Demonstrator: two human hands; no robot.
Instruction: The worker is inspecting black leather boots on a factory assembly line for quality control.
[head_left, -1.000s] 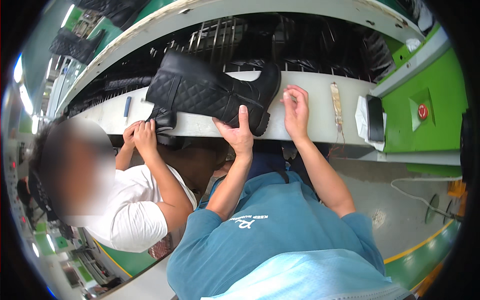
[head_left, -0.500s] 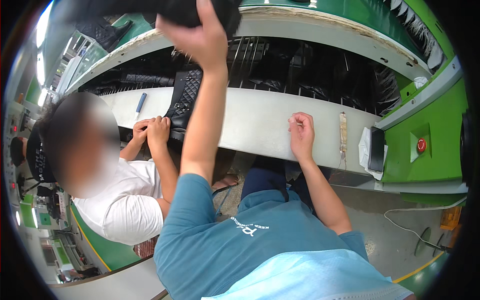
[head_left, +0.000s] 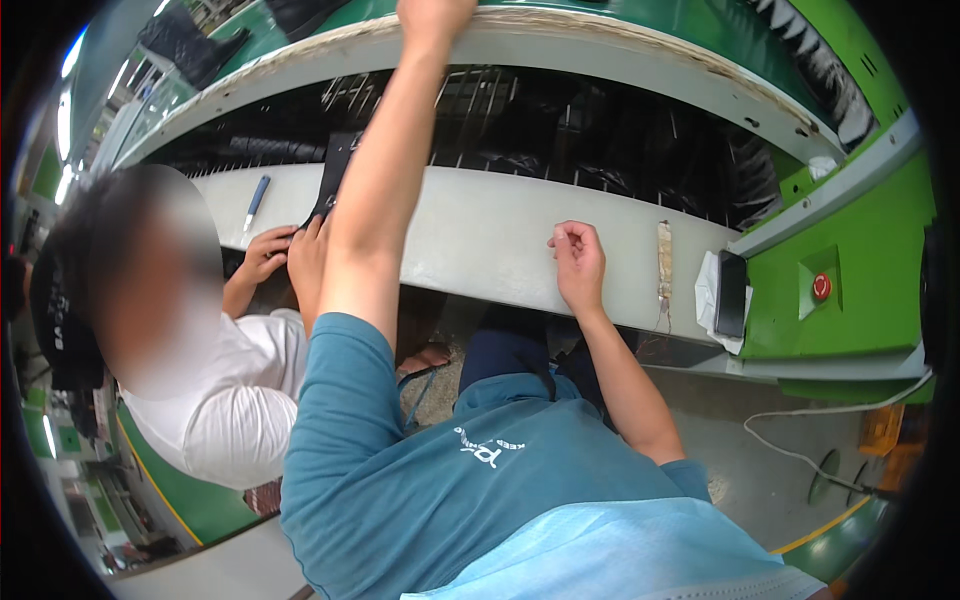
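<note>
Beyond right hand (head_left: pixel 580 265), rack (head_left: pixel 456 100), black boots (head_left: pixel 525 140) inside

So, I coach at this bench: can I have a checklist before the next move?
1. Right hand free: ok, nothing visible in it.
2. Left hand free: cannot tell, fingers cut off by the upper edge.
3. Co-worker's hands apart from the left arm: cannot tell, one lines up beside it in view.
4. Blue-handled tool away from the right hand: ok, it lies well to the left.
5. Red button uncovered: ok.
</note>
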